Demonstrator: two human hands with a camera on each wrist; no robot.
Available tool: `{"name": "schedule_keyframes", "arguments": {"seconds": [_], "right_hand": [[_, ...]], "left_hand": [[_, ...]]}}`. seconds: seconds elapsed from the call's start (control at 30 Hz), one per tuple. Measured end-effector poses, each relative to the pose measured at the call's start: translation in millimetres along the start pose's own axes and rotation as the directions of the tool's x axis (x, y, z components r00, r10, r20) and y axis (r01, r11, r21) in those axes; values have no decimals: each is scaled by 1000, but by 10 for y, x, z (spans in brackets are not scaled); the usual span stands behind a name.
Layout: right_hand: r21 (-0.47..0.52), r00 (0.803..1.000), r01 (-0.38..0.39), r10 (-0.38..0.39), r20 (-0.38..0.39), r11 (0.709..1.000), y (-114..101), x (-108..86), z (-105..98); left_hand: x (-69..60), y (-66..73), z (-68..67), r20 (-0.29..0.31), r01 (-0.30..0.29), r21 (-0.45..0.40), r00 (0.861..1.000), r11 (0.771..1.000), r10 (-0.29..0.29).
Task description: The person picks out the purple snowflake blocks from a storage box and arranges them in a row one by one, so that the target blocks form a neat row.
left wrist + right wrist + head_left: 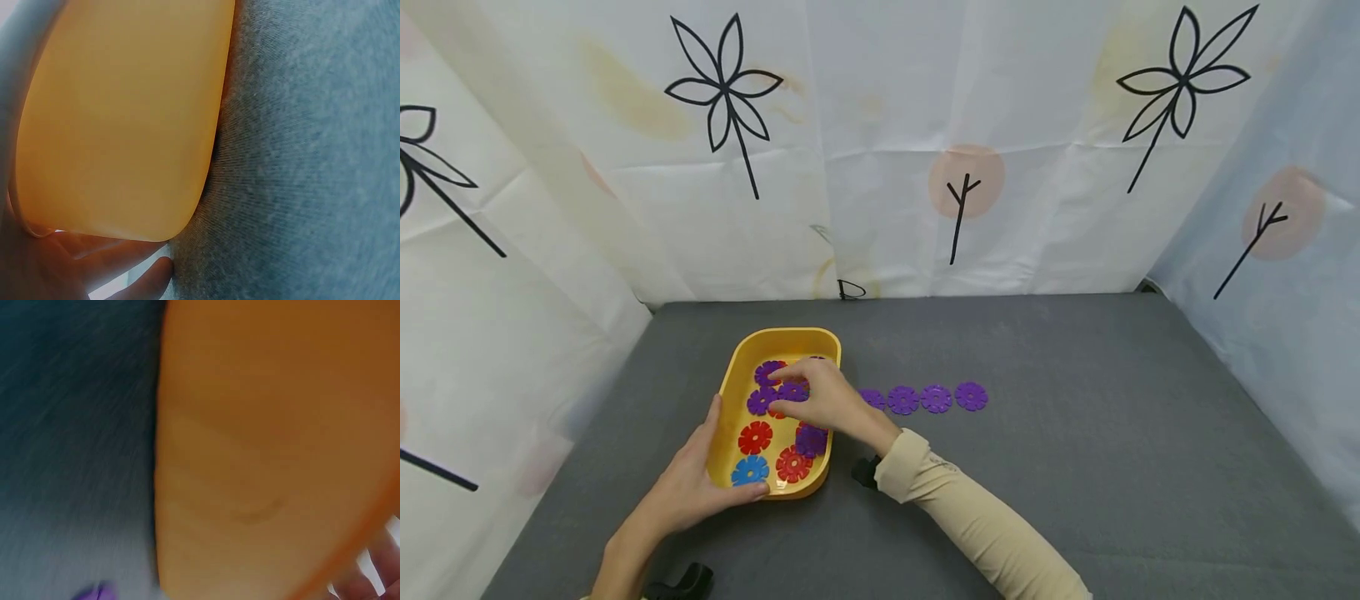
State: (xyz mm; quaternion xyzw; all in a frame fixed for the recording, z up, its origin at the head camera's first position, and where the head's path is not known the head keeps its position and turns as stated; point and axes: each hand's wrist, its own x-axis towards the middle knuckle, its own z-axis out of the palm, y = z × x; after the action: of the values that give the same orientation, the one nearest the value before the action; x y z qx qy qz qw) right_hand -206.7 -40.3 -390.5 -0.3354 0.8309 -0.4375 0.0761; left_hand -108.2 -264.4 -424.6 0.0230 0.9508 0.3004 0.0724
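Observation:
In the head view a yellow tray (780, 336) holds flower-shaped discs: purple (762, 401), red (755, 437) and one blue (749, 471). My left hand (688, 487) grips the tray's near left corner, thumb on the front rim and fingers along the left side. The left wrist view shows the tray's wall (125, 125) close up. Over the tray's right side reaches my right hand (831, 404), thumb and forefinger apart around a purple disc (793, 391); contact with it cannot be told. In the right wrist view the tray wall (262, 450) fills much of the frame.
Several purple discs (936, 398) lie in a row on the grey table (1075, 433), right of the tray and partly behind my right hand. A white curtain (880, 100) with plant drawings stands behind the table and at both sides.

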Motion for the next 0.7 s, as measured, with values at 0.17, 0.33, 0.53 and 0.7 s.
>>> {"name": "schedule_keyframes", "arguments": {"seconds": [0.17,0.33,0.53,0.7], "right_hand": [[-30,1000,-9,10,23,1000,-21,143,220],[-110,997,-24,32,66,994,3,245,332],[-309,977,-15,80,200,951,30,266,354],[-350,962,10,87,259,937,37,257,358]], "left_hand": [[-14,3,10,-12,-18,-7,1000,1000,18],[-17,2,14,-16,-23,-10,1000,1000,23],[-11,-1,-1,-14,-16,1,1000,1000,16],[-15,-12,2,-17,-19,-3,1000,1000,19]]}}
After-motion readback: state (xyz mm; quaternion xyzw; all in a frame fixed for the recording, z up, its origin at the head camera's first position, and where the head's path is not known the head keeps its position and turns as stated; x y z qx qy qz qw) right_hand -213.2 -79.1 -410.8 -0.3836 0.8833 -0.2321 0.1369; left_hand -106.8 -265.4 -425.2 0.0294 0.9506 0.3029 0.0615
